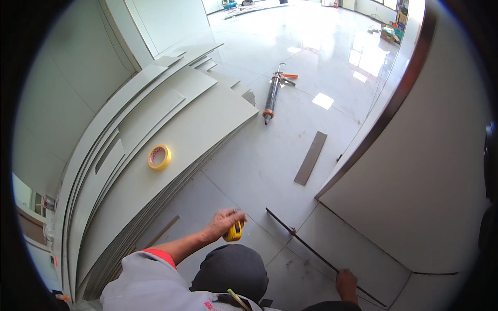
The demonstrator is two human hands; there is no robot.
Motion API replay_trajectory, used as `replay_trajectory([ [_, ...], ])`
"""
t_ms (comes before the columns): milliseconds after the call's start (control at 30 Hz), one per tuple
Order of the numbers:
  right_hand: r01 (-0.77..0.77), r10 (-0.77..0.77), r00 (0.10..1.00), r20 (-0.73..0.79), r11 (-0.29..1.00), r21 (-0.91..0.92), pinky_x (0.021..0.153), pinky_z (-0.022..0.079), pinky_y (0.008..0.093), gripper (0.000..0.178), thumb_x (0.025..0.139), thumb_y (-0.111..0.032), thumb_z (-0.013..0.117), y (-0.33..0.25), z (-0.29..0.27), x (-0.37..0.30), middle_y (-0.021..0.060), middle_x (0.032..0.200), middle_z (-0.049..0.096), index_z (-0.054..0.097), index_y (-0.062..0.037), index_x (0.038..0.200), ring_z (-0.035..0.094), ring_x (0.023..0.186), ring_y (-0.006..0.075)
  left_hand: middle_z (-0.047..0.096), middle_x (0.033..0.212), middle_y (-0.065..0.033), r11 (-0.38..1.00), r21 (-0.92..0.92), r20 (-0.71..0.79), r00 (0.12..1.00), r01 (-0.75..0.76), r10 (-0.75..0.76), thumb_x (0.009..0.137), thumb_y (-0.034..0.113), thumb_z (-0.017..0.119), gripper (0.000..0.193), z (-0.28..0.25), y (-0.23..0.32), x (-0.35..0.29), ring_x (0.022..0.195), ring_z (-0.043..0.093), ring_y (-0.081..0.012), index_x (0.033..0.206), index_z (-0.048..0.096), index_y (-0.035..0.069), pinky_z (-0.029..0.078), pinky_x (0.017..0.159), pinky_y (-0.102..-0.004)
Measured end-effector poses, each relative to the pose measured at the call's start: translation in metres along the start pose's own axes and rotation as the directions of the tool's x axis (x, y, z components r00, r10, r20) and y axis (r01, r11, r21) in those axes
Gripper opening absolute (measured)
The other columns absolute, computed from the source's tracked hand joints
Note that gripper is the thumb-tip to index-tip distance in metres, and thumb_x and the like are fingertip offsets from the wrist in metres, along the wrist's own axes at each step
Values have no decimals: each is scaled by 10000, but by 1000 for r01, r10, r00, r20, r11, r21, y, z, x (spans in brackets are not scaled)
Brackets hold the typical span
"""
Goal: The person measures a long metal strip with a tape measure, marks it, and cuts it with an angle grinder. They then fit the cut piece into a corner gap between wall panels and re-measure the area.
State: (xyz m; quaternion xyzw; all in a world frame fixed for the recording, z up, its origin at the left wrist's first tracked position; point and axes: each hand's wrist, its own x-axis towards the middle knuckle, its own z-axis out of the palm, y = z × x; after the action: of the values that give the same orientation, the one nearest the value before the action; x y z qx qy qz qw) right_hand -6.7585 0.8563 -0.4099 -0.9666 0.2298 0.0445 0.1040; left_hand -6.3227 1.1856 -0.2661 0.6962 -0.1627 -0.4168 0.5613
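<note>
My left hand [223,224], slightly blurred, reaches out over the floor with its fingers closed on a yellow and black tape measure [233,232]. To the lower right, my right hand [346,282] is closed on a long thin dark strip [314,252]. That strip slants from the middle of the floor down toward the lower right. A small brownish thing [293,231], too small to make out, sits at the strip partway along. Between my arms a dark rounded shape [230,272] hides part of the floor.
A large stack of pale panels [197,124] fills the left, with a roll of yellow tape [159,157] on top. A caulking gun [272,96] lies on the tiled floor beyond. Nearer is a flat grey-brown strip [311,158]. A big pale panel [410,171] bounds the right.
</note>
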Motion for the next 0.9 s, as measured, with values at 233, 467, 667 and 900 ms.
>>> replay_trajectory([
  [233, -17, 19, 998, -55, 999, 46, 657, 549, 465, 56, 883, -102, 635, 14, -3, -1, 147, 886, 653, 598, -64, 901, 664, 776, 348, 637, 929, -35, 917, -343, -11, 977, -202, 211, 1067, 316, 525, 317, 67, 125, -36, 858, 605, -108, 1005, 681, 48, 505, 753, -262],
  [467, -49, 44, 995, 87, 997, 55, 694, 538, 485, 104, 923, -116, 620, 10, -7, 16, 164, 920, 650, 573, -25, 942, 654, 806, 366, 618, 898, -58, 432, 440, 347, 592, -787, 727, 884, 198, 732, 170, 97, 153, -51, 816, 621, -198, 958, 688, 52, 523, 753, -309],
  [667, -92, 58, 982, 180, 979, 184, 719, 523, 481, 165, 950, -147, 615, 15, -9, 33, 199, 947, 640, 579, -7, 1031, 646, 858, 395, 584, 799, -35, 184, 471, 450, 414, -863, 791, 849, 165, 700, 132, 111, 148, -46, 734, 603, -183, 859, 652, 42, 534, 693, -298],
  [900, -162, 75, 967, 243, 919, 360, 730, 510, 484, 236, 981, -165, 592, 24, -21, 73, 253, 957, 660, 602, 34, 1108, 630, 872, 455, 575, 784, 6, 201, 549, 435, 483, -811, 760, 880, 198, 679, 119, 107, 149, -51, 722, 600, -154, 831, 681, 89, 531, 691, -283],
])
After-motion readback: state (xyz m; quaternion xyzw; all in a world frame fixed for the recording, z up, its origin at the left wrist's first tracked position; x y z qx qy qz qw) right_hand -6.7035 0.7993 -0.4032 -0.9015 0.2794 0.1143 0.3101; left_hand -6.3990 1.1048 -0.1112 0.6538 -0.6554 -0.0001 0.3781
